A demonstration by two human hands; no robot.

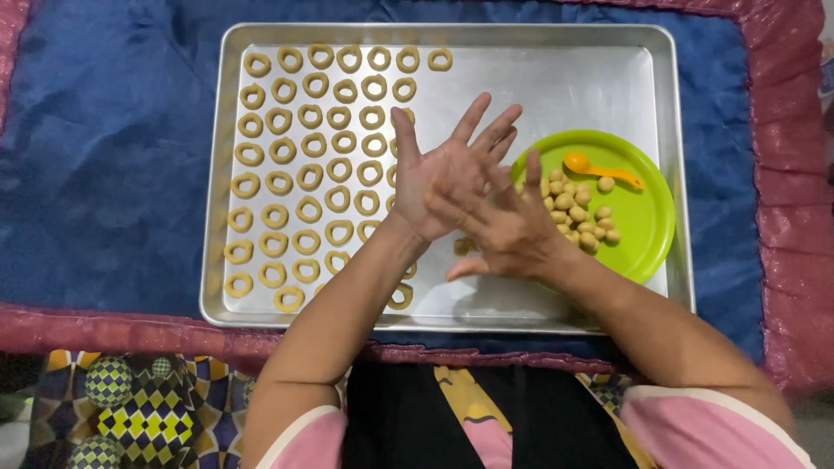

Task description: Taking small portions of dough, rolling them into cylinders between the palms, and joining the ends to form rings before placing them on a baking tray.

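Here, a blue cloth with a pink border is lying under everything, and a large metal baking tray is sitting on it. Rows of dough rings are filling the tray's left half, reaching from its far edge down to its near edge. A round green plate is resting at the tray's right edge, carrying a heap of small dough balls on its left side and an orange spoon toward its far side.

The person is holding both hands above the middle of the tray, palms pressed against each other. The left hand is lying underneath, palm up, its fingers stretched out and spread apart. The right hand is crossing over it, fingers straight and slightly blurred. Whether a piece of dough is lying between the palms cannot be told, since the hands are covering that spot.

Judging by the look, the dough is soft, light and a little greasy, denting easily; the rings seem fragile, so lifting one from underneath with flat fingertips is looking safer than pinching its thin band.
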